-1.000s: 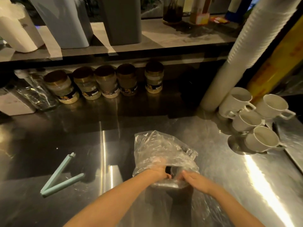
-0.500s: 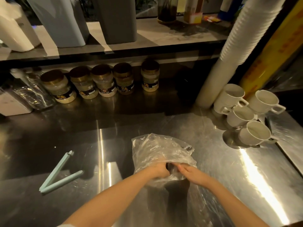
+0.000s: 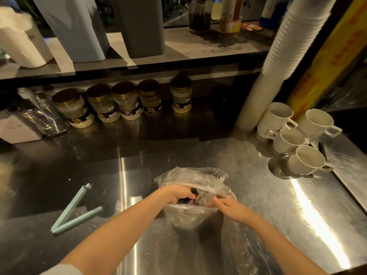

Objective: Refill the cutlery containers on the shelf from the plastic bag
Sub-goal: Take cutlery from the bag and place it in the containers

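The clear plastic bag lies on the steel counter, at 6 o'clock from the row of jars. The left grip, a bare hand, curls its fingers over the bag's open mouth and holds the plastic; dark items show inside, too blurred to name. The right grip pinches the mouth's near edge. A pale green clip lies open at the bag's 9 o'clock, white mugs at 2 o'clock. Tall containers stand on the shelf at 12 o'clock.

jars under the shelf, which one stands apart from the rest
The rightmost jar. A clear gap separates it from the other four jars, which stand close together, side by side, in a row to its left.
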Demonstrator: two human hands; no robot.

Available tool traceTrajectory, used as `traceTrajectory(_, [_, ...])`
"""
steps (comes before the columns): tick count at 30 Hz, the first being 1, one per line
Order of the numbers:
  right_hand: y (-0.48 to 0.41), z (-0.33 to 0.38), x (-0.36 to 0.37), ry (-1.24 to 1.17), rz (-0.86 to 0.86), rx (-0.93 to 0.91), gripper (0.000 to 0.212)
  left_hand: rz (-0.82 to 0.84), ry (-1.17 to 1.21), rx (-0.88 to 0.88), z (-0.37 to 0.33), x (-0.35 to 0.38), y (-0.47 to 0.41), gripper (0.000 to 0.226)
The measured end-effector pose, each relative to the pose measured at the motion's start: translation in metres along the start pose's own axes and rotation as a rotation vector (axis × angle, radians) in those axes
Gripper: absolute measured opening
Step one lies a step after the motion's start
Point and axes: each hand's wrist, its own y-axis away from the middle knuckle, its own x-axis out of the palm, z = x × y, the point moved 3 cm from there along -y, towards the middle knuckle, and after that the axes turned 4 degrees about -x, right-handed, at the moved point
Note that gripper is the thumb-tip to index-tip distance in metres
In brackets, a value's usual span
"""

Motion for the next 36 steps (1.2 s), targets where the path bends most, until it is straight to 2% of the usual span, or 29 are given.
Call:
traceTrajectory(3, [-0.004,0.006,-0.006,0.135,-0.051,-0.041,0.066,-0.033,0.096,0.029,-0.006,-0.003,0.001,0.021])
traceTrajectory(5, [-0.002,0.015,-0.003,0.248,0.000,-0.069,0.043,-0.027,0.197,0.047,-0.012,-0.005,0.004,0.016])
traceTrajectory(7, [-0.002,0.018,-0.001,0.260,0.008,-0.087,0.037,0.010,0.267,0.026,-0.017,-0.005,0.009,0.009])
traceTrajectory(11, [-0.007,0.015,0.003,0.110,-0.027,-0.089,0.053,0.001,0.238,-0.017,-0.018,-0.002,0.014,0.007])
traceTrajectory(13, [-0.008,0.011,0.005,0.071,-0.048,-0.062,0.067,-0.079,0.103,0.022,-0.016,-0.002,0.009,0.006])
traceTrajectory(15, [-0.008,0.004,0.008,0.096,-0.043,0.004,0.059,-0.171,-0.040,0.060,-0.013,-0.003,0.007,0.015])
traceTrajectory(19, [-0.014,-0.008,0.016,0.158,-0.025,0.116,0.058,-0.050,0.077,0.035,-0.007,0.006,0.012,0.013])
traceTrajectory(21, [-0.017,-0.008,0.020,0.152,-0.017,0.153,0.059,-0.042,0.060,0.020,-0.005,0.010,0.014,0.013])
traceTrajectory(24, [-0.017,0.000,0.022,0.093,-0.020,0.160,0.057,-0.160,-0.143,0.034,0.002,0.011,-0.002,0.006])
traceTrajectory(28, [-0.020,0.005,0.025,0.048,0.007,0.199,0.055,-0.279,-0.249,0.057,0.002,0.017,-0.010,0.039])
traceTrajectory(30, [-0.022,0.005,0.025,0.038,0.000,0.202,0.055,-0.309,-0.310,0.045,0.000,0.019,-0.009,0.047])
traceTrajectory(34, [-0.021,-0.001,0.021,0.023,-0.045,0.141,0.060,-0.218,-0.222,-0.008,-0.005,0.012,-0.008,0.043])
traceTrajectory(36, [-0.019,-0.006,0.020,0.066,-0.077,0.099,0.065,-0.149,-0.093,-0.057,-0.010,0.005,-0.002,0.024])
